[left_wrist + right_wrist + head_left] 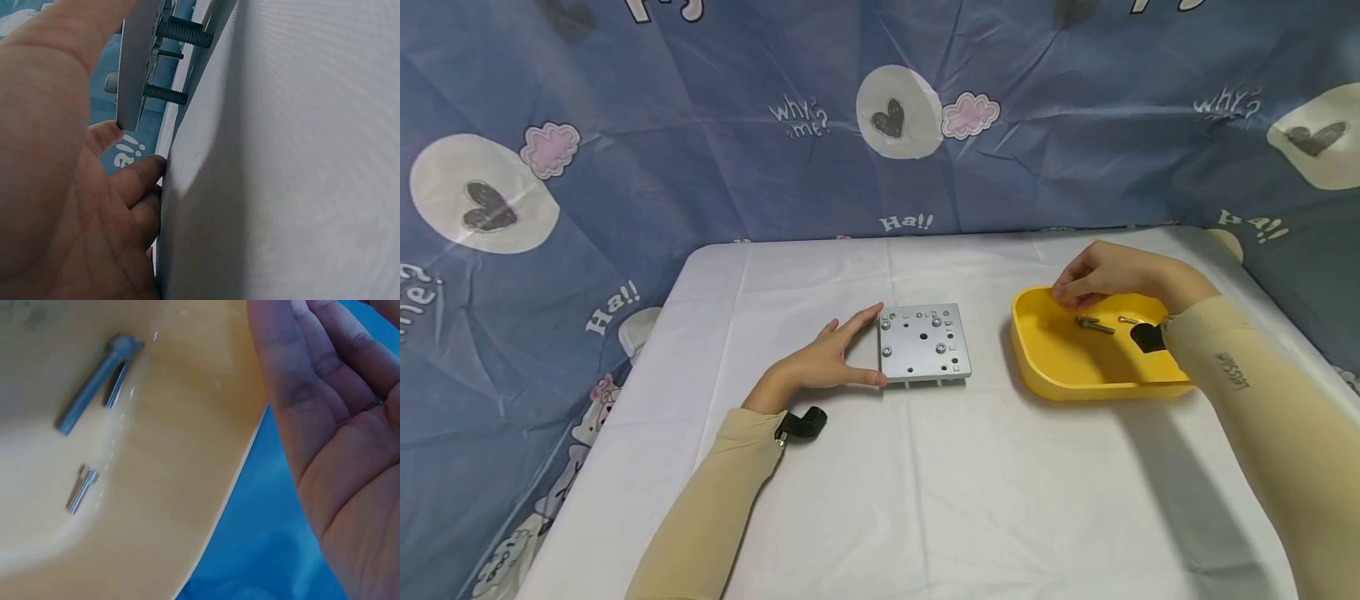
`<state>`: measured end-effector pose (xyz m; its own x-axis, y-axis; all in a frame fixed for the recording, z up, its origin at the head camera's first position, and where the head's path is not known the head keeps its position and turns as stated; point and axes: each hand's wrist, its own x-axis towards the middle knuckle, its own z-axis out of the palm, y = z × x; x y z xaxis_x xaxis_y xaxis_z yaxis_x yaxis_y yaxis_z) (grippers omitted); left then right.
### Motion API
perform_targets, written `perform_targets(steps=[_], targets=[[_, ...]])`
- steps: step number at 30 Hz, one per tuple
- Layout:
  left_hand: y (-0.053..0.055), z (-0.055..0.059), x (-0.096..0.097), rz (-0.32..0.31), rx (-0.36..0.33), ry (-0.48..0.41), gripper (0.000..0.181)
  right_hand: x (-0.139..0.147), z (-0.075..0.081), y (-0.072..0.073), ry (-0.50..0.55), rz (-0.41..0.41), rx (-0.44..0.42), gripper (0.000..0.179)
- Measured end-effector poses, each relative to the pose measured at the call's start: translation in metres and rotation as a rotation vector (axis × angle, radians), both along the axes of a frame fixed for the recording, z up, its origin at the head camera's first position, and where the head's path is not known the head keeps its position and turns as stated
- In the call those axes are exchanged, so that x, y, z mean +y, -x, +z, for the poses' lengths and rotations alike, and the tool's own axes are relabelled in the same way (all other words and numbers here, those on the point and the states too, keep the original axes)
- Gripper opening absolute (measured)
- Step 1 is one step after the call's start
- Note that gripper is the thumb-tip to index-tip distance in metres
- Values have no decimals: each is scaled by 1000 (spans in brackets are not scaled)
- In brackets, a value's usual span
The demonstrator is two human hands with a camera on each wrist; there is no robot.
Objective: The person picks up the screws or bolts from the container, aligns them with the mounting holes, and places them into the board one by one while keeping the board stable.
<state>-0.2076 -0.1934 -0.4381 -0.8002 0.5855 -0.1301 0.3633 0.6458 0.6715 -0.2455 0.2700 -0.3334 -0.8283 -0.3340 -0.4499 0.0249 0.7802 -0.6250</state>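
A square metal plate [922, 342] with holes and several screws in its top stands raised above the white table. Thumb and index finger of my left hand [831, 358] span its left side, holding it at the front and back corners. In the left wrist view, threaded screws [165, 94] stick out from the plate's underside. Over the back left rim of a yellow tray [1037, 375] is my right hand [1108, 273], thumb and fingertips drawn together. Whether something small sits between them is hidden. Inside the tray lie larger screws [1095, 324] and a small screw [83, 489].
A white cloth covers the table [850, 500]. Behind it hangs a blue printed curtain [700, 167], which also runs down the left side. The tray stands to the right of the plate, with a gap of tablecloth between them.
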Motion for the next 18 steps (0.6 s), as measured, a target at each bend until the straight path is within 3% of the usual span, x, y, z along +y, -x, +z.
perform_targets(steps=[18], targets=[[0,1,0,11,-15,2,123,41,-3,-13,-112,-8,-76,39]])
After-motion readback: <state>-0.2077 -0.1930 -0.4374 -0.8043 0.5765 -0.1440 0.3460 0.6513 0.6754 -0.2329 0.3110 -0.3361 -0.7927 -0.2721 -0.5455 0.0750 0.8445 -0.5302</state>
